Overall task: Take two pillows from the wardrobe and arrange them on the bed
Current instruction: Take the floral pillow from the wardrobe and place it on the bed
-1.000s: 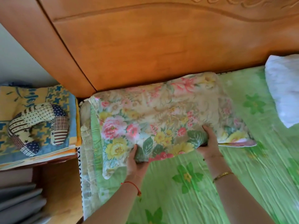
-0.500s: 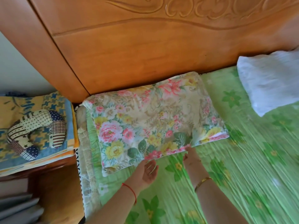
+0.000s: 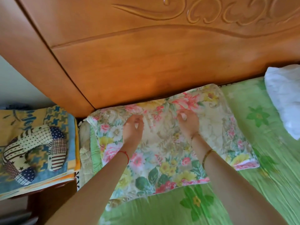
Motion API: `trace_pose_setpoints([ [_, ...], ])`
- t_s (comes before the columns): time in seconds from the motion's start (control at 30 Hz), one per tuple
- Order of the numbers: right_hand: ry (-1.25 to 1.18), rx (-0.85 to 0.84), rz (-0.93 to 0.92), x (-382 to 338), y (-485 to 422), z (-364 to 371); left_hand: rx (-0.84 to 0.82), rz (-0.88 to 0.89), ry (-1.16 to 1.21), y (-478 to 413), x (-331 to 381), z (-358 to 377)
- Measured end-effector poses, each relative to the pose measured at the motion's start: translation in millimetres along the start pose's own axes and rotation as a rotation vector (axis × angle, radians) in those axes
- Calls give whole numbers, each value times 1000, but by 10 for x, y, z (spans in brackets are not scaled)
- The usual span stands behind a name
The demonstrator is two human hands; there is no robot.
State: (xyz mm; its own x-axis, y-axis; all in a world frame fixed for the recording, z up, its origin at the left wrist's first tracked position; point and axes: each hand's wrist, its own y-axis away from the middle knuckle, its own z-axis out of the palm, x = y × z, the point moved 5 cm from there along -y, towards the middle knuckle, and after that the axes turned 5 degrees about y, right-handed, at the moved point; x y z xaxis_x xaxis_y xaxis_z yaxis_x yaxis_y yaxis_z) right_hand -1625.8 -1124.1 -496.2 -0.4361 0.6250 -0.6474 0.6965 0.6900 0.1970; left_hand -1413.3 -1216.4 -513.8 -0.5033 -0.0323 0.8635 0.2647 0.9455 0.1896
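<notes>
Hands are pressing on the floral pillow (image 3: 170, 143), which is lying flat on the green bed sheet (image 3: 243, 184) against the headboard (image 3: 146, 65). The left hand (image 3: 132, 130) and right hand (image 3: 188, 124) are resting fingers curled, gripping nothing firmly. Smoothing outward evenly should be squaring it beside the white pillow (image 3: 285, 101).

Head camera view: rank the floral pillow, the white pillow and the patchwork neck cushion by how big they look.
1. floral pillow, clearly largest.
2 and 3. white pillow and patchwork neck cushion: unsure. The white pillow is cut off by the frame's right edge, so its visible part looks about like the cushion.
</notes>
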Motion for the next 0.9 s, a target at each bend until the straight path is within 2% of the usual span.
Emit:
trace_pose_setpoints([
  [0.1,165,-30,-166,-98,-448,184,4,119,-79,-387,-4,66],
  [0.23,400,-26,-259,-62,-957,333,-10,121,-166,-840,-112,144],
  [0.5,747,-132,-122,148,-1465,611,-143,-39,-354,-1445,-529,336],
  [0.57,780,-187,-126,182,-1548,667,-136,-34,-484,-1493,-597,329],
  [0.63,744,-219,-96,198,-1621,675,-91,-1,-518,-1497,-597,308],
  [0.7,671,-112,-94,149,-1649,609,-24,60,-456,-1449,-531,273],
  [0.83,504,278,-207,-80,-1471,389,176,277,-318,-1321,-293,132],
  [0.9,445,386,-241,-183,-1445,302,275,372,-266,-1318,-173,35],
])
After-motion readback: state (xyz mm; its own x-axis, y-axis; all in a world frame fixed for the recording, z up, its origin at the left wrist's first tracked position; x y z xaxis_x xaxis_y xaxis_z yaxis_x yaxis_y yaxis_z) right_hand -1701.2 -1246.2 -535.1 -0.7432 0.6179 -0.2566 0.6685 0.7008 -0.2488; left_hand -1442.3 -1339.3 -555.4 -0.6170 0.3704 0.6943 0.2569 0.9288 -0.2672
